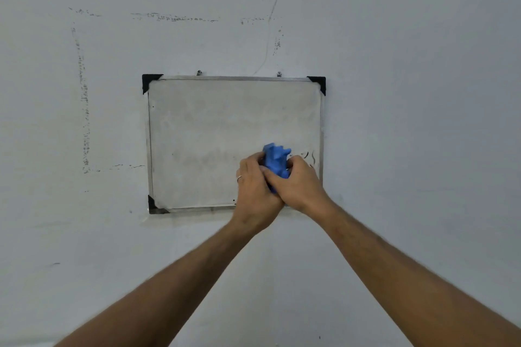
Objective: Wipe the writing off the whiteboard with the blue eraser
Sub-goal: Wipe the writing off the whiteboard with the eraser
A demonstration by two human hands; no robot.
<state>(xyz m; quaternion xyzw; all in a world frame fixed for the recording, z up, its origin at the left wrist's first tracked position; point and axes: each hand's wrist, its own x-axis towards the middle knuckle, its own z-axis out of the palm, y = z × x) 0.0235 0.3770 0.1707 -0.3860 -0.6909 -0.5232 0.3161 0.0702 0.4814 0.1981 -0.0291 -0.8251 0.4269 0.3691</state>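
Note:
A small whiteboard (214,121) with a metal frame and black corner caps hangs on the wall. Its surface is smeared grey. A few dark pen strokes (309,157) remain near its lower right edge. The blue eraser (275,159) is pressed against the board's lower right part, just left of those strokes. My left hand (255,189) and my right hand (300,184) both clasp the eraser, one on each side. A ring shows on my left hand. The hands hide the board's lower right corner.
The whiteboard hangs from two hooks (199,73) on a pale grey wall. Dark scuff marks (84,110) outline a larger rectangle on the wall to the left and above. A thin crack line (272,14) runs down toward the board's top.

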